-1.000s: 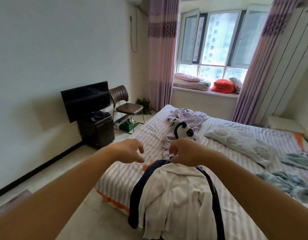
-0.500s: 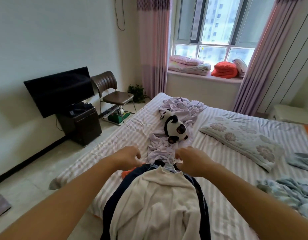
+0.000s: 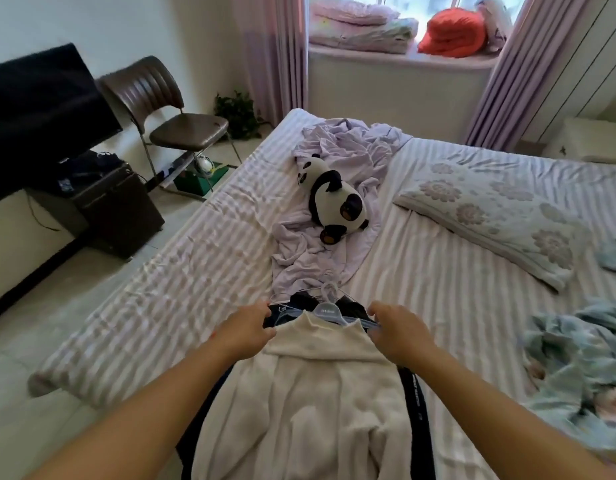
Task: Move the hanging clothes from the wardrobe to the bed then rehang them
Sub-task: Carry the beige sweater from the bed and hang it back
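Here, the left hand (image 3: 246, 332) and right hand (image 3: 395, 329) each grip one end of the hangers (image 3: 329, 306), fingers curled, clothes (image 3: 310, 393) lying on the bed (image 3: 421, 271); uneven lifting could slide garments off or tangle hooks.

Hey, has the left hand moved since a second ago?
Yes. The left hand has dropped from hovering above the white garment to gripping the pile at its collar, level with the hanger.
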Tool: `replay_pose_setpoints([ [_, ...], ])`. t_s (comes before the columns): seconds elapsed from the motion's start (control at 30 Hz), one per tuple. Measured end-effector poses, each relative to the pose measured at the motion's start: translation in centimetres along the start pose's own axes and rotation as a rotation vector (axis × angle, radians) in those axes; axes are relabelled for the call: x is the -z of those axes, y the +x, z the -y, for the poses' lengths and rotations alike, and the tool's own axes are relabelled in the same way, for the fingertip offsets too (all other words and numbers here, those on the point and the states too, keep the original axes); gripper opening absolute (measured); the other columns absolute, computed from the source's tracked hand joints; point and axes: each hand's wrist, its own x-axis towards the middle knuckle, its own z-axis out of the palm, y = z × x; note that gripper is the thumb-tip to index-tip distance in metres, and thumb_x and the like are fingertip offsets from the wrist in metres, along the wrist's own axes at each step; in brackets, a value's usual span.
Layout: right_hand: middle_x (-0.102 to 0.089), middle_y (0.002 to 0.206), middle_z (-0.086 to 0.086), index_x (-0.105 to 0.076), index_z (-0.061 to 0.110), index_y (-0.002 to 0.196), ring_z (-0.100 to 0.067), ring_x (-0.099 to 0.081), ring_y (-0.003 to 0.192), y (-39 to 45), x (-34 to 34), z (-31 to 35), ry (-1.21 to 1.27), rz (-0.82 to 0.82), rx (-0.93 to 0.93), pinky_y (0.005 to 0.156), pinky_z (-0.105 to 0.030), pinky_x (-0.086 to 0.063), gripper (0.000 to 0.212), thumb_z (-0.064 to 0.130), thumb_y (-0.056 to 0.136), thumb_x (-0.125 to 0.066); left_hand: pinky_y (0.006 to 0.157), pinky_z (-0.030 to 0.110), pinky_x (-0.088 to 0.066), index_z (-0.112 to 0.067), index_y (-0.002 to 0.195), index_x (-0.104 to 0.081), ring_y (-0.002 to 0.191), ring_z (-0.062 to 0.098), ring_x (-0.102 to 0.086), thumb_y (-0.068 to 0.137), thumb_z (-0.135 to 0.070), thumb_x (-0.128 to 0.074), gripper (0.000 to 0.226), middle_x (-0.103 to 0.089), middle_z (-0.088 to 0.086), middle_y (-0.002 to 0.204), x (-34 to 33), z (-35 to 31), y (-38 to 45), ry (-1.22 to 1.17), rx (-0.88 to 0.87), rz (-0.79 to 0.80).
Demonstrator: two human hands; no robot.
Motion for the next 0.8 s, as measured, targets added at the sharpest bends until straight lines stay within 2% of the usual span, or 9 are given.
replay_pose_setpoints([
  [0.13,-0.062,0.111,0.001,-0.056,0.021,0.115,-0.021,-0.059,0.096,5.7,-6.6,-3.0,0.053,0.083,-0.099,0.072,-0.032,-0.048,0.025,0.029,0.091,-0.059,0.096,0.035,-0.046,-0.013,0.133,-0.053,0.118,0.023,-0.056,0.094,-0.032,-0.059,0.044,-0.059,0.006,0.131,-3.9,2.0,8.1,-0.014,0.005,0.017],
  [0.27,-0.062,0.124,0.002,-0.055,0.024,0.130,-0.021,-0.059,0.109,10.6,-13.0,-5.9,0.137,0.136,-0.175,0.084,-0.034,-0.051,0.040,0.026,0.090,-0.061,0.095,0.037,-0.047,-0.013,0.131,-0.053,0.115,0.024,-0.057,0.093,-0.030,-0.059,0.042,-0.061,0.006,0.127,-8.6,4.3,15.1,-0.001,0.018,0.015],
  [0.33,-0.057,0.135,0.004,-0.044,0.028,0.143,-0.020,-0.055,0.120,12.0,-16.2,-6.8,0.135,0.182,-0.189,0.092,-0.033,-0.048,0.053,0.028,0.092,-0.060,0.095,0.038,-0.047,-0.015,0.137,-0.049,0.119,0.025,-0.054,0.093,-0.031,-0.059,0.047,-0.059,0.005,0.131,-11.3,5.4,18.1,0.009,0.012,0.026],
  [0.4,-0.047,0.147,0.004,-0.025,0.028,0.153,-0.022,-0.048,0.129,12.9,-19.5,-7.3,0.143,0.233,-0.182,0.099,-0.036,-0.045,0.069,0.031,0.093,-0.060,0.094,0.039,-0.048,-0.018,0.138,-0.048,0.121,0.026,-0.053,0.091,-0.028,-0.058,0.048,-0.058,0.004,0.134,-13.8,6.1,20.5,0.008,0.007,0.037],
  [0.47,-0.044,0.147,0.001,-0.011,0.025,0.156,-0.025,-0.046,0.130,13.6,-22.2,-7.6,0.159,0.239,-0.223,0.101,-0.041,-0.042,0.079,0.034,0.093,-0.059,0.087,0.039,-0.050,-0.019,0.126,-0.054,0.113,0.026,-0.058,0.088,-0.025,-0.058,0.039,-0.062,0.003,0.125,-16.2,6.7,22.3,0.018,0.004,0.061],
  [0.5,-0.046,0.145,0.000,-0.011,0.023,0.155,-0.026,-0.047,0.130,14.0,-23.3,-7.7,0.153,0.215,-0.261,0.102,-0.044,-0.039,0.080,0.036,0.092,-0.059,0.083,0.039,-0.051,-0.019,0.119,-0.054,0.107,0.026,-0.059,0.086,-0.025,-0.059,0.033,-0.063,0.002,0.119,-17.3,7.0,22.9,0.024,-0.002,0.071],
  [0.57,-0.051,0.137,-0.001,-0.022,0.020,0.149,-0.027,-0.048,0.126,14.8,-24.9,-7.8,0.142,0.128,-0.361,0.102,-0.046,-0.033,0.069,0.038,0.092,-0.056,0.083,0.040,-0.049,-0.020,0.115,-0.052,0.106,0.026,-0.058,0.082,-0.028,-0.060,0.034,-0.061,0.001,0.114,-19.1,7.7,23.5,0.038,0.008,0.065],
  [0.67,-0.057,0.123,-0.003,-0.037,0.018,0.130,-0.026,-0.051,0.118,15.9,-25.6,-7.4,0.186,0.046,-0.498,0.098,-0.043,-0.032,0.042,0.035,0.094,-0.053,0.091,0.040,-0.040,-0.023,0.127,-0.047,0.116,0.025,-0.048,0.085,-0.033,-0.060,0.045,-0.051,0.002,0.124,-20.7,8.6,24.0,0.098,0.045,0.009],
  [0.8,-0.056,0.102,0.008,-0.049,0.028,0.104,-0.021,-0.052,0.105,15.2,-25.6,-7.2,0.179,0.046,-0.445,0.089,-0.040,-0.029,0.012,0.031,0.093,-0.053,0.092,0.037,-0.033,-0.025,0.122,-0.047,0.115,0.023,-0.043,0.088,-0.035,-0.060,0.038,-0.048,0.000,0.120,-21.0,8.7,23.5,0.128,0.071,-0.021],
])
